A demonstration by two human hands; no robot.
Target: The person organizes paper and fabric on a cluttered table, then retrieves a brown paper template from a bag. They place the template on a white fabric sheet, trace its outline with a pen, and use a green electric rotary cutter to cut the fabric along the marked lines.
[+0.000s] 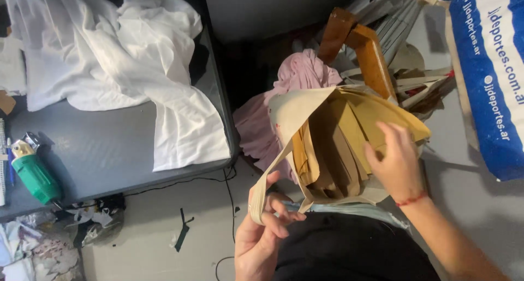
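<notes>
**Beige bag held open by its strap, right hand at the mouth**

The beige cloth bag (305, 117) is sitting in the person's lap area, just above the dark garment at the bottom of the view, with its mouth gaping toward the camera. The left hand (265, 226) is pinching the bag's strap (270, 180) between thumb and curled fingers, closed firmly on it; from that grip the strap is running up and to the right, its long axis slanting diagonally toward the bag's near rim. The bag body is lying up and right of the left hand's hold, a short way off along the strap.

The right hand (396, 161) is resting against the far-right edge of the opening, fingers spread and partly open, touching the tan paper pieces (333, 150) standing upright inside; whether it is actually gripping one cannot be told. This hand is the nearer of the two to the bag's contents, which are lying just left of its fingers.

Beyond the bag, a pink cloth (295, 79) is draping over a wooden chair (365, 46). Well to the left of both hands, a white sheet (120, 57) is lying on a grey table (109, 155) beside a green tool (35, 174).
</notes>
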